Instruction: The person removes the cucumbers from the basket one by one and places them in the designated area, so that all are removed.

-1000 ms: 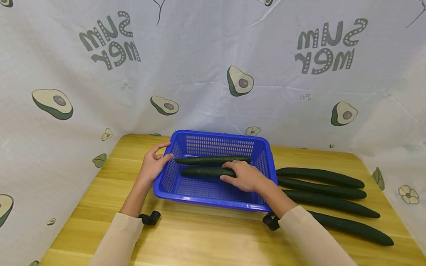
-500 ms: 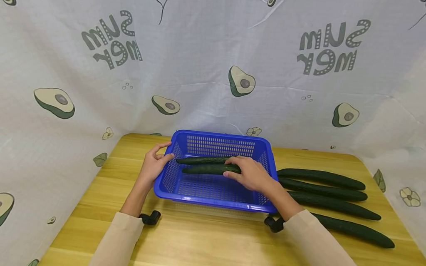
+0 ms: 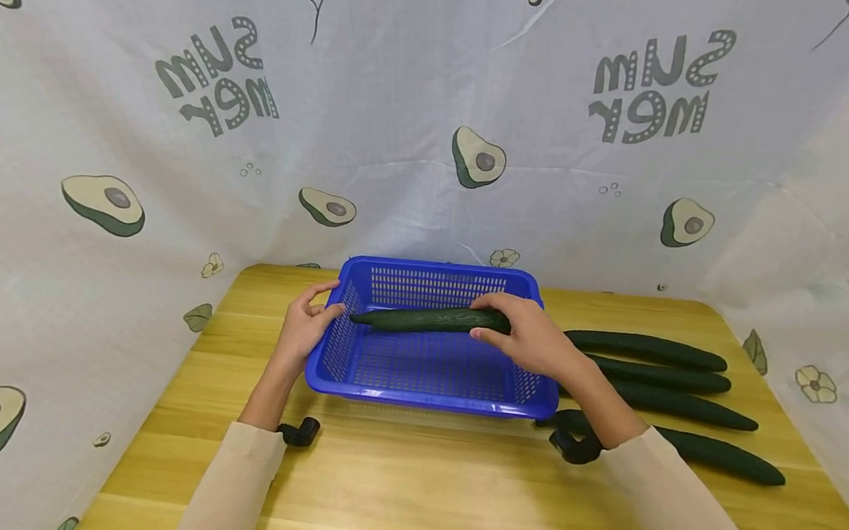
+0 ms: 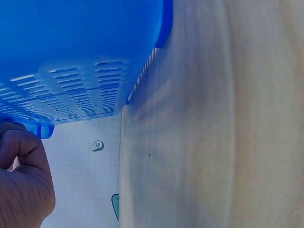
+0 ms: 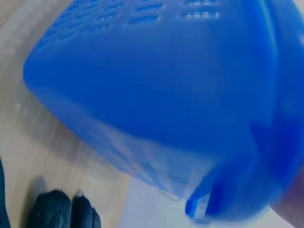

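My right hand point(image 3: 527, 333) grips the right end of a dark green cucumber point(image 3: 438, 320) over the blue plastic basket point(image 3: 429, 401). Behind this cucumber, mostly hidden, lies a second cucumber point(image 3: 358, 317), its left tip showing. On the basket's left rim my left hand point(image 3: 306, 327) holds on, thumb at the inner side; the left wrist view shows that hand point(image 4: 23, 178) with bent fingers beside the perforated basket wall point(image 4: 76, 85). In the right wrist view the basket's outside point(image 5: 161, 90) fills most of the picture, and the held cucumber is out of sight.
Several more cucumbers point(image 3: 650, 349) lie side by side on the wooden table point(image 3: 407, 488), right of the basket. The nearest cucumber point(image 3: 731, 458) is partly under my right forearm. A white curtain point(image 3: 408, 89) printed with avocados hangs behind the table.
My right hand has moved right and slightly away from me, drawing the nearer cucumber along until it covers most of the far one. The left hand has stayed on the rim.
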The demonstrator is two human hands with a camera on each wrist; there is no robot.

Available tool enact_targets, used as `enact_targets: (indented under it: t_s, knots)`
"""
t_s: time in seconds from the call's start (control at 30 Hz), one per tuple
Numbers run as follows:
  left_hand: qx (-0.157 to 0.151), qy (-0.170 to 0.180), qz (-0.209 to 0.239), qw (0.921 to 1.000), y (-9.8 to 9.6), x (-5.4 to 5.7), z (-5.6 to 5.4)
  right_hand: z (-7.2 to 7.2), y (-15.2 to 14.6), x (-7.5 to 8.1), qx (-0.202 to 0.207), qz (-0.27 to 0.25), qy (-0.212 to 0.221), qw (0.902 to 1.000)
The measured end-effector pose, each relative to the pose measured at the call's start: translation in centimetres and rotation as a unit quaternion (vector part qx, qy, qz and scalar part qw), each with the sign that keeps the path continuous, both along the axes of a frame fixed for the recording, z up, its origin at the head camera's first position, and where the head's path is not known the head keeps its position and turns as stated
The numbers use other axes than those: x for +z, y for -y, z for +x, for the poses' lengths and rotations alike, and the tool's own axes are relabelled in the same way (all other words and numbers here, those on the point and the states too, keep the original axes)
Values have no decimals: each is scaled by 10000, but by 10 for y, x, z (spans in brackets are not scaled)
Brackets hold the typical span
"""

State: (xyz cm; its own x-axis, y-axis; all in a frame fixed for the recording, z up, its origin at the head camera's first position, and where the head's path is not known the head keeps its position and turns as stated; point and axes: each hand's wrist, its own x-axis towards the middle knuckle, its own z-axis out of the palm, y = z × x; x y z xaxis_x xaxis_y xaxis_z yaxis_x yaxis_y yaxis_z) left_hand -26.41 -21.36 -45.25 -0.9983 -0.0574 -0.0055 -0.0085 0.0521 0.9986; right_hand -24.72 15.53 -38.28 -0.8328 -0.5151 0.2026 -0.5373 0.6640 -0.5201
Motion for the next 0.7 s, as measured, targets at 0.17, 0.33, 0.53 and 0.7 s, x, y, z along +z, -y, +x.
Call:
enact_targets:
  t_s: [0.17,0.33,0.53,0.7]
  knots:
    - [-3,26,16,10000,0,1,1,6,-15,3,-94,-105,137,9998]
    - [-54,147,100,9998,1,4,1,12,-30,3,-159,-206,214,9994]
    - [-28,139,55,9999,0,1,1,18,-48,2,-304,-150,161,9993]
    - [6,60,3,10000,-1,0,1,27,-62,4,-419,-114,72,9990]
